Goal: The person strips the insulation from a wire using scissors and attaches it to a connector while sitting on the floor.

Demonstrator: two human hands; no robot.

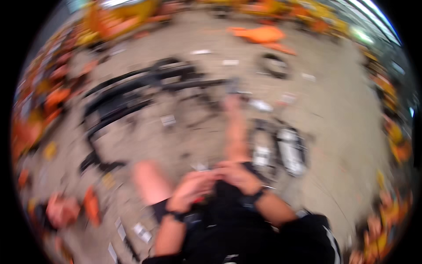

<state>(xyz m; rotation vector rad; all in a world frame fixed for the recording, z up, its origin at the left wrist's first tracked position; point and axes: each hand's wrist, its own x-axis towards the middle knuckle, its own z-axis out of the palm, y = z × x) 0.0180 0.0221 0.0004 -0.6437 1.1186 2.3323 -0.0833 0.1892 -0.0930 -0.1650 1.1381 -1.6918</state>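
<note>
Blur softens the whole head view. My left hand [193, 187] and my right hand [238, 177] meet in front of my black shirt, low in the middle of the picture. Their fingers are curled in, with the fingertips together. Whatever lies between them is too small and smeared to name. A dark band circles each wrist. Just beyond the left fingers shows a small whitish patch [200, 167]; whether it is held or lies on the floor, I cannot tell. A bit of red [199, 200] peeks out beneath the left hand.
On the concrete floor [340, 132] lies a large black frame-like part [118, 103], left of my legs. Two headlight-like units [291, 152] sit to the right. Farther off are a black ring [273, 66] and an orange panel [261, 34]. Orange and yellow parts [118, 20] line the edges.
</note>
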